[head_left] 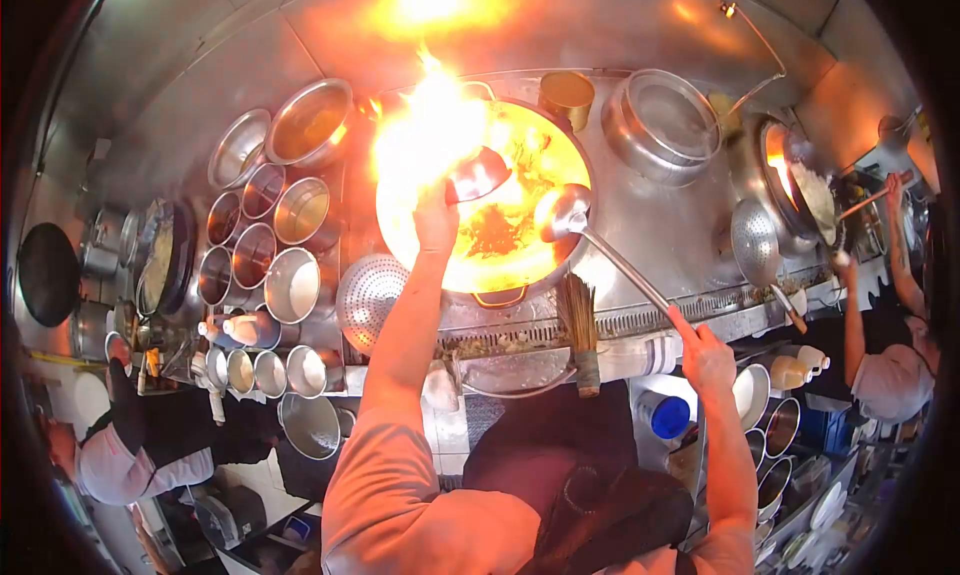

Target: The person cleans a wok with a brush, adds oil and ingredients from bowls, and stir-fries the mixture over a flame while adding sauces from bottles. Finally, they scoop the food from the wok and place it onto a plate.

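Note:
A large round wok (pixel 545 272) with two loop handles stands before me, its contents glowing orange. Bright flames (pixel 425 140) rise from its left and back side. My left hand (pixel 436 222) reaches over the wok, closed on a small metal bowl (pixel 480 175) tilted above the contents. My right hand (pixel 706 359) stays right of the wok, fingers wrapped round the handle of a long ladle (pixel 627 269). The ladle's head lies over the wok's right rim. Glare hides the wok's left part.
A perforated strainer (pixel 368 303) sits left of the wok, a bamboo brush (pixel 577 325) at its front. Several metal pots (pixel 292 283) crowd the left; a big pot (pixel 664 125) stands right. Co-workers (pixel 890 375) (pixel 150 455) work on both sides.

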Available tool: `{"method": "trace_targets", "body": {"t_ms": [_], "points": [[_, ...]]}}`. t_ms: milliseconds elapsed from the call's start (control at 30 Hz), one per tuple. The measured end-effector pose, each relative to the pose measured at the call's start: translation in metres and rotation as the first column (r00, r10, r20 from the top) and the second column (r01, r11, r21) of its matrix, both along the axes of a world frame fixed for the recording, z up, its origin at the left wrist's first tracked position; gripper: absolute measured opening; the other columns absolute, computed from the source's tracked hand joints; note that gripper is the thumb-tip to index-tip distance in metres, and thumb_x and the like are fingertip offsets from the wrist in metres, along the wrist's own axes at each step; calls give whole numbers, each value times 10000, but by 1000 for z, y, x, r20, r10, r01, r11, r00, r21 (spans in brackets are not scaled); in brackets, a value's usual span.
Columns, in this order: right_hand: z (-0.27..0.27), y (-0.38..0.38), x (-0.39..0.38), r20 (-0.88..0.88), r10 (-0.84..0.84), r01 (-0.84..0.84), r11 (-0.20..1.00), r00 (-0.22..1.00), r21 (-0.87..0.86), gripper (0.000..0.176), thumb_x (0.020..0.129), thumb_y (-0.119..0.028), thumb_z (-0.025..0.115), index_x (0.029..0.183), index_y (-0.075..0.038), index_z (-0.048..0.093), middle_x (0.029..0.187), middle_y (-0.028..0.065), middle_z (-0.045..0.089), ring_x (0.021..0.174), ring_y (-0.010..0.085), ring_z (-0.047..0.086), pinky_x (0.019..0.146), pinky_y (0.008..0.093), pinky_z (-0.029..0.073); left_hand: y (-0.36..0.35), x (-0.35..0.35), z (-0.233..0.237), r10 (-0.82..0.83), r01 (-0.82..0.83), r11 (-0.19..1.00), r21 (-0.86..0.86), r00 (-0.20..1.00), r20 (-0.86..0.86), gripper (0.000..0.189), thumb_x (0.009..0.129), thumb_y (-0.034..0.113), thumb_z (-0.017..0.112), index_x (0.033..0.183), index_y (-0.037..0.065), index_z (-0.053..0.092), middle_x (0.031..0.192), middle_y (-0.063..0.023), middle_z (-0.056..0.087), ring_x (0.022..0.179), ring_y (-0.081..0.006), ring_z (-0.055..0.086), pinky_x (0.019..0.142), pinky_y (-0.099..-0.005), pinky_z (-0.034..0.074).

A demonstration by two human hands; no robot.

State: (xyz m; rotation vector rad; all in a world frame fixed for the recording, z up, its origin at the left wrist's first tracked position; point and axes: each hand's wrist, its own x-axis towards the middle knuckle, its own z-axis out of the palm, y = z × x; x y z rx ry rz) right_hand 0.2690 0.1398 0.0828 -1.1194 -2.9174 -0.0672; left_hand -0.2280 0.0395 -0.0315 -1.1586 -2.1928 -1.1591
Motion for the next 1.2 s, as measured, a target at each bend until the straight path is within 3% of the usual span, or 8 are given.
{"method": "trace_targets", "body": {"t_ms": [133, 400, 533, 667, 700, 733, 900, 1200], "points": [[17, 12, -27, -80, 57, -56, 998, 995, 21, 606, 901, -121, 614, 1441, -363, 481, 770, 78, 562, 656, 312, 630, 610, 451, 526, -2, 14, -18, -32, 50, 982, -180, 995, 99, 167, 860, 98, 625, 1026, 82, 607, 902, -186, 627, 724, -391, 637, 620, -480, 526], [36, 12, -49, -140, 47, -50, 999, 989, -17, 651, 886, -128, 631, 1447, -407, 458, 783, 70, 566, 701, 305, 640, 647, 450, 532, 1, 30, 49, 7, 2, 983, 185, 999, -44, 95, 886, 67, 619, 936, 13, 559, 922, -171, 610, 852, -403, 611, 673, -456, 505], [19, 14, -49, -231, 45, -76, 989, 972, -130, 639, 896, -138, 635, 1478, -319, 440, 811, 88, 602, 721, 327, 645, 644, 436, 532, -6, 19, 53, 155, -233, 970, 76, 822, 547, 48, 943, 36, 536, 955, -6, 516, 901, -111, 604, 771, -239, 672, 623, -361, 550], [1, 11, -73, -444, -232, -238, 589, 865, -772, 600, 962, -203, 627, 1512, -142, 395, 655, 3, 518, 552, 78, 519, 507, 289, 463, -43, 33, 45, -323, -376, 810, 451, 355, 877, 61, 922, 2, 538, 919, -44, 498, 925, -148, 595, 773, -293, 694, 695, -386, 640], [-5, 13, -80, -394, -373, -277, 330, 840, -902, 584, 978, -220, 612, 1514, -151, 389, 663, -12, 524, 513, 73, 499, 464, 259, 436, -59, 33, 36, -455, -398, 769, 500, 209, 866, 85, 918, 3, 546, 918, -60, 489, 946, -177, 602, 803, -340, 704, 722, -412, 658], [-13, 16, -86, -291, -488, -312, 41, 823, -949, 569, 994, -237, 597, 1517, -160, 384, 671, -28, 529, 475, 68, 478, 422, 229, 409, -75, 41, 39, -451, -428, 751, 503, 224, 864, 85, 918, 3, 546, 918, -60, 489, 946, -177, 602, 803, -340, 704, 722, -412, 658], [-53, 49, -122, -88, -471, -258, -310, 878, -915, 465, 999, -261, 590, 1435, -157, 466, 653, -13, 516, 438, 66, 464, 382, 229, 385, -160, 121, 75, -508, -503, 643, 577, 283, 813, 314, 923, 15, 510, 1225, -71, 506, 1074, -215, 673, 870, -335, 725, 677, -367, 630], [-62, 78, -155, -272, -228, -275, 19, 935, -961, 365, 1002, -220, 566, 1353, -127, 532, 642, 1, 519, 442, 75, 480, 377, 258, 422, -257, 213, 3, -261, -714, 561, 419, 327, 908, 361, 909, 19, 522, 1247, -101, 485, 1000, -238, 685, 817, -324, 732, 644, -337, 629]]}}
